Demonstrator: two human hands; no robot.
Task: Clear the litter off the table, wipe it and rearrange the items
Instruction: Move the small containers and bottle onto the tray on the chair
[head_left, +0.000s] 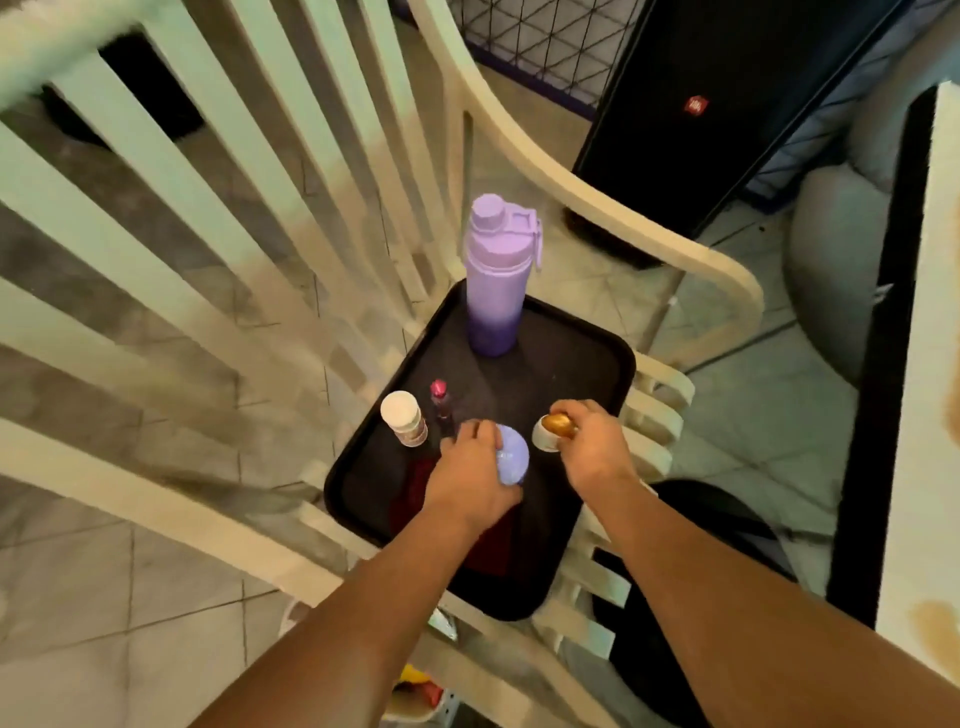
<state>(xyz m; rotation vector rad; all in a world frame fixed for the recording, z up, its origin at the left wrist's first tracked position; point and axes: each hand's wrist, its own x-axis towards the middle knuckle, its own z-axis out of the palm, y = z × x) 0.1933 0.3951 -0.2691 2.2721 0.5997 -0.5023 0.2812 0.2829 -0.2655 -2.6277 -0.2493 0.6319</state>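
Observation:
A black tray (582, 364) lies on the seat of a cream plastic chair. On its far end stands a tall purple water bottle (496, 280). A white-capped jar (402, 418) and a small pink-capped bottle (440, 400) stand at its left side. My left hand (470, 467) grips a round lilac object (511, 460) over the tray's middle. My right hand (592, 441) pinches a small jar with a gold lid (556, 428) near the tray's right edge. A dark red cloth (410, 499) lies on the tray under my left wrist.
The chair's slatted back (260, 208) rises at the left and its armrest (623, 218) curves on the right. A black speaker (717, 114) stands on the tiled floor behind. A white table edge (935, 415) runs down the right. Small coloured items (421, 686) lie under the chair.

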